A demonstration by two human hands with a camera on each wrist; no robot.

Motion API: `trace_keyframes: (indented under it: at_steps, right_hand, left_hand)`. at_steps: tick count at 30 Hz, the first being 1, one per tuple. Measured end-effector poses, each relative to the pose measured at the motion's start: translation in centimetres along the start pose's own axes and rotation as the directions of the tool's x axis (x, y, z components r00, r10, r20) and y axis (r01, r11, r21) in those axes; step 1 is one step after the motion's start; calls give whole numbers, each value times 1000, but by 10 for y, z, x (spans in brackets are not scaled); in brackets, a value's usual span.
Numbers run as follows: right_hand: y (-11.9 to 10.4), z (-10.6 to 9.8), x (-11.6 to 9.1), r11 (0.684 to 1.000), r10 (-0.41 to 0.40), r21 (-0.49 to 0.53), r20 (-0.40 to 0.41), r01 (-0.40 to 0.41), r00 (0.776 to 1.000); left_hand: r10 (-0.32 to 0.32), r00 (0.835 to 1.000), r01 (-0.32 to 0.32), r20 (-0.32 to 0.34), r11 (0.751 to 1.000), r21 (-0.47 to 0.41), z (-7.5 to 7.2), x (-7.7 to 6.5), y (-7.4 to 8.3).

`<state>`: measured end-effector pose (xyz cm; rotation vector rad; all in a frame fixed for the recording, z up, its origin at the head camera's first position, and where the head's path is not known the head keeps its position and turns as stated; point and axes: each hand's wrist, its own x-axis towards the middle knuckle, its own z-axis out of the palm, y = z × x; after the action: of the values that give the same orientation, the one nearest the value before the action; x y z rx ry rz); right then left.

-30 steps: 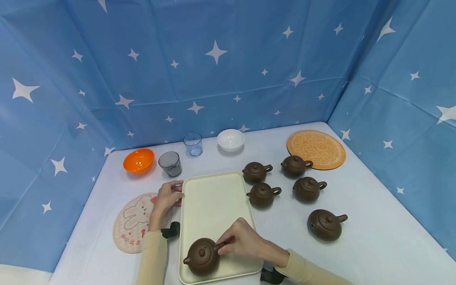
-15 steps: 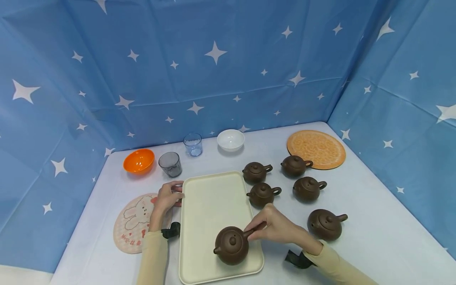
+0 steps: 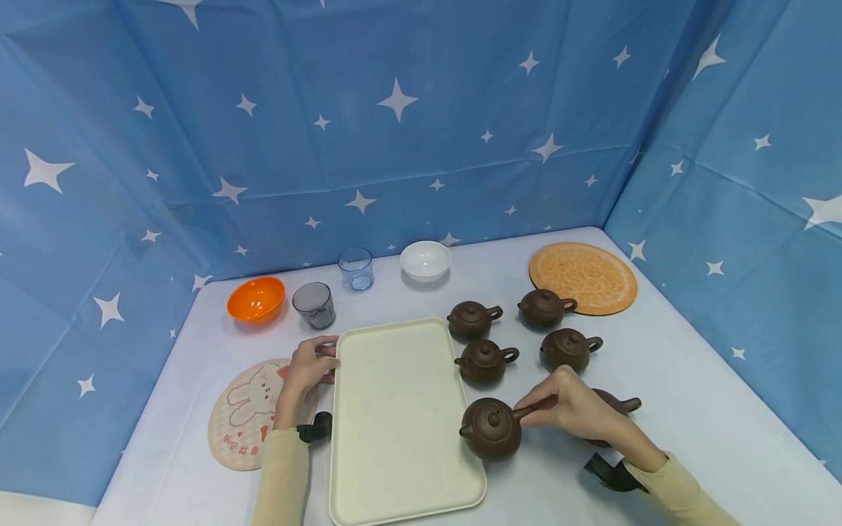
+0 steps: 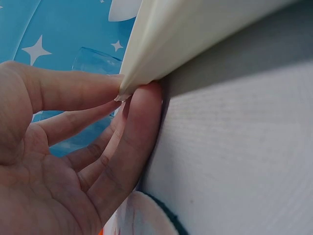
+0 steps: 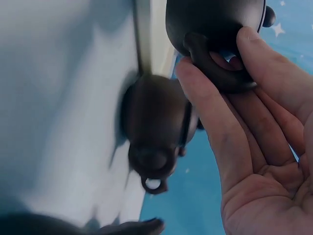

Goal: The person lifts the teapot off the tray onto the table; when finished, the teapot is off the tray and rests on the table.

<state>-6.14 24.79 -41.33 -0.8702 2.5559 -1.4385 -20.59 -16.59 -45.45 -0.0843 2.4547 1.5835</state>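
A dark brown teapot hangs over the right rim of the cream tray. My right hand grips it by the handle, thumb on one side and fingers on the other; the right wrist view has it raised off the white cloth. At the tray's left side, my left hand pinches the rim between thumb and fingers. Nothing stands on the tray. Behind my right hand, another teapot is partly hidden.
Several more brown teapots stand right of the tray. An orange round mat lies at the back right. A bunny mat lies left; an orange bowl, grey glass, blue glass and white bowl line the back.
My right hand has carried the teapot from the tray's front left to over its right rim. The left hand has kept its hold on the tray, which has not moved.
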Motion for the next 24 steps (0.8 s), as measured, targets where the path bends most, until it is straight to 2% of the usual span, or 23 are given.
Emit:
trace_keyframes:
  at_steps: [4, 12, 24]
  right_hand:
    - [7, -3, -6, 999, 27, -30, -9, -27, 1000]
    - [15, 0, -10, 998, 53, -15, -2, -53, 999]
    - [22, -2, -16, 992, 113, -49, -8, -113, 994]
  left_hand:
    - [-1, 1000, 1, -2, 1000, 8, 0, -1, 0]
    - [-4, 1000, 4, -13, 1000, 12, 0, -1, -2]
    - [0, 1000, 0, -11, 1000, 14, 1, 0, -1]
